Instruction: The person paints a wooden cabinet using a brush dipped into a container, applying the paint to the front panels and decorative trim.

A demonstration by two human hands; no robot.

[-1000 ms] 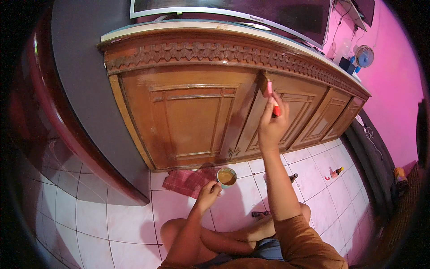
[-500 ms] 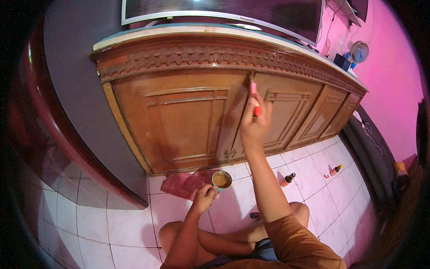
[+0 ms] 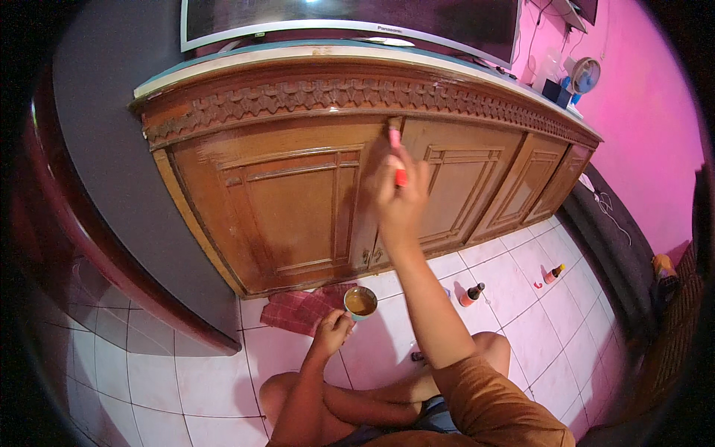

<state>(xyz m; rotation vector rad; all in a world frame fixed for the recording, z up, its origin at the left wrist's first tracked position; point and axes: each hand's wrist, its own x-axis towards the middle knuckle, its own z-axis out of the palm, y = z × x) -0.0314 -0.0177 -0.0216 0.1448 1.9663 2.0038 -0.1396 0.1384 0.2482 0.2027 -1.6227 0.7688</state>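
Note:
A paintbrush [image 3: 395, 136] with a pink and red handle is gripped in my right hand [image 3: 402, 197], arm stretched forward. Its bristles touch the wooden cabinet [image 3: 302, 216] high up, by the gap between two panelled doors and under the carved trim. My left hand [image 3: 332, 332] is closed on the handle of a cup [image 3: 361, 302] that contains brown liquid. The cup is low over the floor, beside a folded red checked cloth [image 3: 294, 310]. Part of the left cabinet door has a glossy sheen.
Two small bottles, one dark-capped [image 3: 472, 294] and one yellow-capped [image 3: 554, 273], stand on the white tiled floor [image 3: 212, 380] to the right, near a small red piece [image 3: 538, 285]. A television [image 3: 350, 36] and a small fan [image 3: 585, 75] stand atop the cabinet. A grey partition [image 3: 138, 171] rises at left.
My right hand and the brush have shifted slightly left along the top of the door gap. The whole view has also drifted a little. My left hand still holds the cup.

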